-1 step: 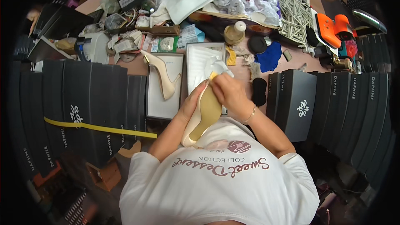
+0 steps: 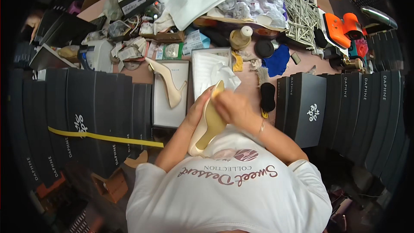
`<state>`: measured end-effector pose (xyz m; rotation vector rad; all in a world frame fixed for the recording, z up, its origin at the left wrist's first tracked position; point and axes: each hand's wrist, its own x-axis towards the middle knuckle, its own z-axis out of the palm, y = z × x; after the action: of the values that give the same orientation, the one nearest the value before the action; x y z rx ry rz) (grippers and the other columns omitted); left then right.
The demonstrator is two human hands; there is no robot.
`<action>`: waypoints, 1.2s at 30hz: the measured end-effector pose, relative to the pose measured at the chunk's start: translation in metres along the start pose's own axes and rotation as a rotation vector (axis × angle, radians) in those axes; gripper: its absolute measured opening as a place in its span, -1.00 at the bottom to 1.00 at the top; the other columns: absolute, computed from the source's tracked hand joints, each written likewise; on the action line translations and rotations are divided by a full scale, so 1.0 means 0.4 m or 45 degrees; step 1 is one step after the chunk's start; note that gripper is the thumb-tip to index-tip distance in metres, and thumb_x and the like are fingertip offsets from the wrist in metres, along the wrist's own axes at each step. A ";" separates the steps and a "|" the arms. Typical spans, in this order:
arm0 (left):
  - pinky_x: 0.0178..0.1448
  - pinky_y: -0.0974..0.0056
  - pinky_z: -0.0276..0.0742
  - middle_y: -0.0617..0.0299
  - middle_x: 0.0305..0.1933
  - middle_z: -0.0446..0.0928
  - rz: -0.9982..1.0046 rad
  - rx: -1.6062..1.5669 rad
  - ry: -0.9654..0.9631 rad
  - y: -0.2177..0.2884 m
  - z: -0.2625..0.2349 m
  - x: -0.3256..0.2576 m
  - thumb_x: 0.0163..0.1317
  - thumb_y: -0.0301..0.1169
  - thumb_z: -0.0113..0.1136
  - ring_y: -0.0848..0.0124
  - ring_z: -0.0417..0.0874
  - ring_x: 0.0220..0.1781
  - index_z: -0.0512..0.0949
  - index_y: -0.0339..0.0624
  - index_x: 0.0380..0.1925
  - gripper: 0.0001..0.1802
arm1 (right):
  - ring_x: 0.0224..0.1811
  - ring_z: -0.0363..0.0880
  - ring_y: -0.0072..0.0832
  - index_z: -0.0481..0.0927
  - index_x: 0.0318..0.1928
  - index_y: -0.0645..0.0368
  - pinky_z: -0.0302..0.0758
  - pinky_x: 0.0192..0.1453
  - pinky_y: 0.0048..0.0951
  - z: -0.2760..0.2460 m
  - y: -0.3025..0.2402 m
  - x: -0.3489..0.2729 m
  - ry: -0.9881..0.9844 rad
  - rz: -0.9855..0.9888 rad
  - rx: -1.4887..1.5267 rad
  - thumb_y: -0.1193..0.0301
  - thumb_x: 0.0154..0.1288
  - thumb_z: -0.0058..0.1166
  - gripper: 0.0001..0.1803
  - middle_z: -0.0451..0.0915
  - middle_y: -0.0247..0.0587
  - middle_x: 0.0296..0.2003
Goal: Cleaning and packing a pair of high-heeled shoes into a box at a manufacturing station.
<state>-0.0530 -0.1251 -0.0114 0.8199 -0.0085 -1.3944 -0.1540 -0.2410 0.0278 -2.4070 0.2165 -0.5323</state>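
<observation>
A cream high-heeled shoe (image 2: 208, 123) is gripped along its side by my left hand (image 2: 198, 108), fingers wrapped round its far side. Its tan sole faces up, with the toe pointing away and the heel end against my shirt. Over the front of the sole, my right hand (image 2: 235, 108) is smeared by motion. Its fingers are curled and pressed on a small yellow piece (image 2: 217, 93), whose kind I cannot make out. The matching shoe (image 2: 169, 85) lies on its side in an open white-lined box (image 2: 171, 115) to the left.
Another open box with white tissue paper (image 2: 211, 62) stands beyond my hands. Stacked dark shoe boxes (image 2: 99, 116) line the left, and more dark boxes (image 2: 307, 110) the right. Farther back are a blue cloth (image 2: 277, 60), a pump bottle (image 2: 240, 39) and a heap of white sticks (image 2: 302, 19).
My right hand has moved down from the toe tip along the sole, leaving the tip uncovered. The left hand keeps its hold on the shoe.
</observation>
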 end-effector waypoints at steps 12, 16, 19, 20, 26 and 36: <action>-0.19 0.22 0.63 -0.02 -0.01 0.48 -0.052 0.088 -0.099 0.004 -0.023 -0.030 0.36 0.08 -0.23 0.23 0.64 -0.18 0.24 -0.10 0.24 -0.38 | -0.57 0.48 -0.27 0.42 -0.40 0.13 0.42 -0.53 -0.31 0.010 0.001 -0.035 0.159 -0.066 -0.009 0.45 0.16 0.12 -0.88 0.40 -0.22 -0.56; -0.25 0.23 0.66 -0.03 0.04 0.47 -0.036 0.139 -0.198 0.020 0.006 -0.034 0.35 0.14 -0.24 0.17 0.66 -0.17 0.19 -0.07 0.31 -0.32 | -0.34 0.51 -0.19 0.48 -0.25 0.16 0.44 -0.27 -0.22 -0.040 0.044 -0.005 0.226 0.169 -0.197 0.42 0.18 0.15 -0.84 0.47 -0.17 -0.39; -0.10 0.21 0.60 0.05 0.06 0.48 0.061 0.046 -0.089 0.061 0.016 -0.016 0.37 0.09 -0.22 0.22 0.63 -0.14 0.28 -0.02 0.21 -0.43 | 0.05 0.46 -0.08 0.47 0.08 0.22 0.38 0.13 -0.21 -0.089 0.081 -0.011 0.440 0.286 -0.512 0.35 0.18 0.18 -0.54 0.49 0.11 -0.02; -0.06 0.25 0.58 0.07 0.07 0.48 0.162 -0.002 -0.048 0.075 0.035 -0.007 0.37 0.08 -0.21 0.26 0.61 -0.08 0.26 -0.01 0.23 -0.42 | 0.19 0.41 -0.16 0.36 0.20 0.32 0.34 0.23 -0.29 -0.064 0.100 -0.048 0.360 0.292 0.011 0.31 0.20 0.20 -0.39 0.39 0.18 0.14; 0.34 0.18 0.21 -0.08 0.31 0.23 0.708 0.634 0.434 0.049 -0.121 0.089 0.33 -0.02 -0.02 0.15 0.27 0.33 0.14 -0.26 0.32 -0.29 | -0.13 0.54 -0.58 0.43 0.08 0.34 0.49 0.01 -0.48 0.094 -0.011 -0.187 -0.244 0.976 1.714 0.38 0.19 0.23 -0.51 0.57 -0.28 -0.14; 0.22 0.03 0.37 -0.18 0.19 0.31 0.655 2.005 0.947 0.025 -0.436 -0.011 -0.01 -0.18 0.37 -0.13 0.39 0.17 0.31 -0.20 0.21 -0.22 | 0.08 0.44 0.01 0.43 0.03 0.34 0.42 0.14 -0.23 0.161 0.067 -0.150 -0.180 0.415 0.105 0.29 0.14 0.24 -0.48 0.37 0.25 0.08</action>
<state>0.0353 -0.0343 -0.1318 2.3665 -0.7576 -0.2860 -0.1812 -0.2079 -0.0537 -2.2563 0.5038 -0.2162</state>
